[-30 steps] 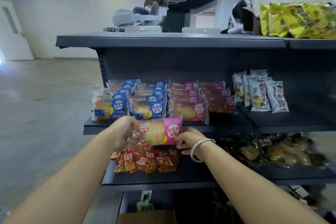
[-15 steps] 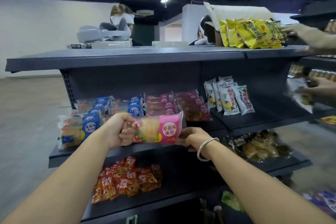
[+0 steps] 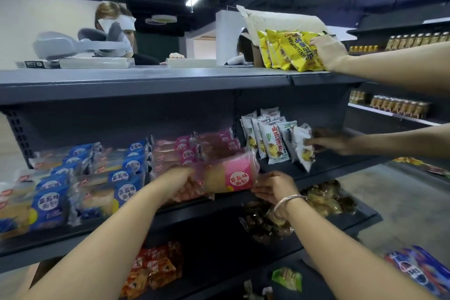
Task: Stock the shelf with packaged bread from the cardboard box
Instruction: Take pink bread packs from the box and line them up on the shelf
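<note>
At the front edge of the middle shelf [image 3: 219, 204], both hands hold one pink bread pack [image 3: 231, 174] — left hand [image 3: 181, 181] clenched round its left end, right hand [image 3: 274, 186] pinching the right end. Left fingers are hidden behind wrapper — blurry too.

Pink-labelled bread pack [image 3: 239, 174], blue-labelled bread packs [image 3: 126, 191], yellow snack bags [image 3: 289, 50], dark grey shelf [image 3: 146, 85], silver bangle [image 3: 286, 203]

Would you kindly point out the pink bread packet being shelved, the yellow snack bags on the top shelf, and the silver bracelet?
pink bread packet [image 3: 239, 173], head view, on its pink label end.
yellow snack bags [image 3: 292, 52], head view, on the front bag's face.
silver bracelet [image 3: 287, 201], head view, on the band across the right wrist.
</note>
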{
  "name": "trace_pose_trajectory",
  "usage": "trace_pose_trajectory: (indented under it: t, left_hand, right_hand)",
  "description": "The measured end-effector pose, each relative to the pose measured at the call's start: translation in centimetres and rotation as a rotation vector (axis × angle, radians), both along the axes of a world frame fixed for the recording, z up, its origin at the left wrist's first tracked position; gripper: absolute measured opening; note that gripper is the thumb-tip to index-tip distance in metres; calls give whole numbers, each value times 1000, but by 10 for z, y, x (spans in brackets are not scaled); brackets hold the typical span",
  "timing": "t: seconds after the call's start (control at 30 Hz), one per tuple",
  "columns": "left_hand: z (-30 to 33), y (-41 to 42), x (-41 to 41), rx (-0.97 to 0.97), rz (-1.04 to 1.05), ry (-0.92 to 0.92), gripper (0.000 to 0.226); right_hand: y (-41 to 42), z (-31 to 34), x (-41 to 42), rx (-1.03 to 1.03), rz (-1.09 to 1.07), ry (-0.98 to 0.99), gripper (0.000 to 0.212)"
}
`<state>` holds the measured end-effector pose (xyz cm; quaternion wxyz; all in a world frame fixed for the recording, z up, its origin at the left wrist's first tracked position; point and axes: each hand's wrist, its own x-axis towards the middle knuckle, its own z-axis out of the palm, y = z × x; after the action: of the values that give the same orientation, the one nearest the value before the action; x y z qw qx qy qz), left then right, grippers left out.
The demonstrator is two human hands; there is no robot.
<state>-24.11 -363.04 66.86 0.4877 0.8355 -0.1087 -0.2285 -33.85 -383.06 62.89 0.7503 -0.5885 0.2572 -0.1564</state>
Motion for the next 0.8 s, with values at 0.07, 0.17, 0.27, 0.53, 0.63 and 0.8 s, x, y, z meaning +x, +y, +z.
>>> trace_pose_trajectory:
  t: [0.07,0.17,0.27,0.53,0.63,0.8]
  left_hand:
    - [-3,-15,4,-53,57,-145,29]
    - [-10,-29,18,-153,82,-245,24]
    - [-14,-35,29,-284,118,-217,21]
    - [-19,-39,51,-336,4,-263,3]
    - [-16,-44,60,-235,-48,-302,10]
    - [-10,-47,77,-3,-174,-399,17]
  right_hand:
    - [-11,-5,11,40,-38,-1,24]
    - [-24,-9,25,56,-58,19,20]
    - [-31,-12,35,76,-88,24,27]
    - [-48,-34,50,108,-140,87,22]
    - [-56,-36,54,96,-150,134,19]
    - [-74,-44,65,15,-183,225,24]
